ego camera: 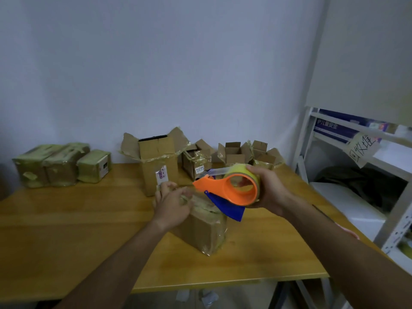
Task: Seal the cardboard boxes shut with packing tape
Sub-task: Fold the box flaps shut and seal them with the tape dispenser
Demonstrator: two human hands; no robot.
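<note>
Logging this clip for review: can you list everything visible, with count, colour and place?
box being taped: 1, brown, table centre, under the left hand
tape dispenser: 1, orange and blue with a yellowish roll, held above that box
sealed boxes: 3, brown under yellowish tape, far left of table
open boxes: about 4, brown, flaps up, along the back wall
table: 1, light wood
shelving unit: 1, white, at right, with a handwritten paper tag
hands: left hand presses on the box top; right hand grips the dispenser
</note>
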